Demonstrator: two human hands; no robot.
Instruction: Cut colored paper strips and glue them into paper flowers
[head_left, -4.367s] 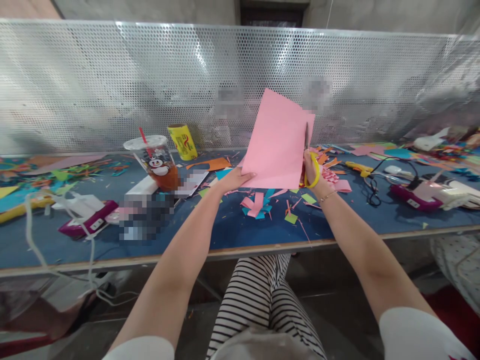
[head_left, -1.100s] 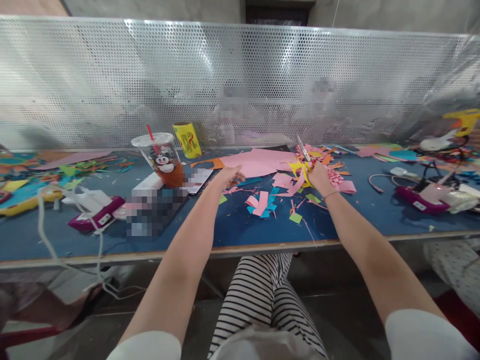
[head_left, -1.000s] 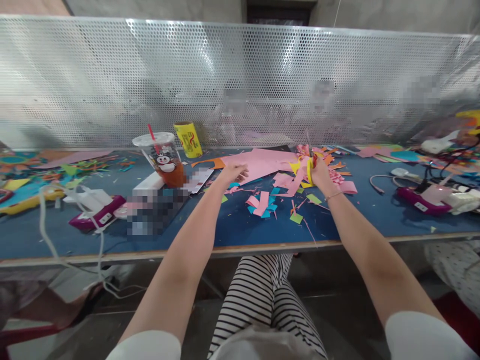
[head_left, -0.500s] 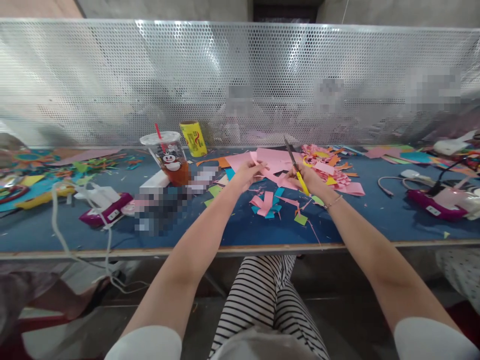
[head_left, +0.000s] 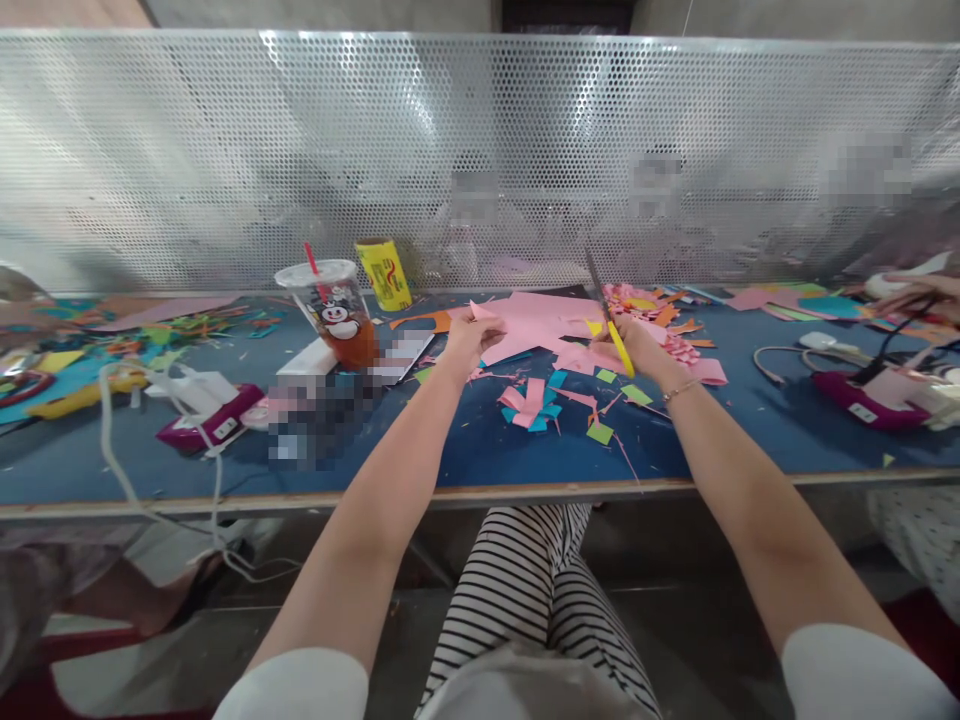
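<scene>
My left hand [head_left: 474, 340] pinches the left edge of a sheet of pink paper [head_left: 529, 318] that lies over the blue table. My right hand [head_left: 639, 346] is closed around scissors [head_left: 616, 338] with yellow handles, their dark blades pointing up and away from me. Just below the right hand's fingers lies a cut pink piece [head_left: 576, 358]. Nearer to me sits a little bundle of pink and blue paper strips [head_left: 529, 402], with green scraps [head_left: 600, 433] beside it. Behind the right hand is a heap of pink curled paper [head_left: 679, 348].
A lidded cup of brown drink [head_left: 346, 325] and a yellow can [head_left: 384, 275] stand on the left. Purple power strips [head_left: 210, 418] with white cables lie at both sides. A perforated metal screen [head_left: 450, 130] closes off the back. At far right shows another person's hand [head_left: 919, 295].
My left hand has moved left and now grips the large pink sheet's edge. My right hand has shifted slightly right with the scissors. Another person's hand has appeared at far right.
</scene>
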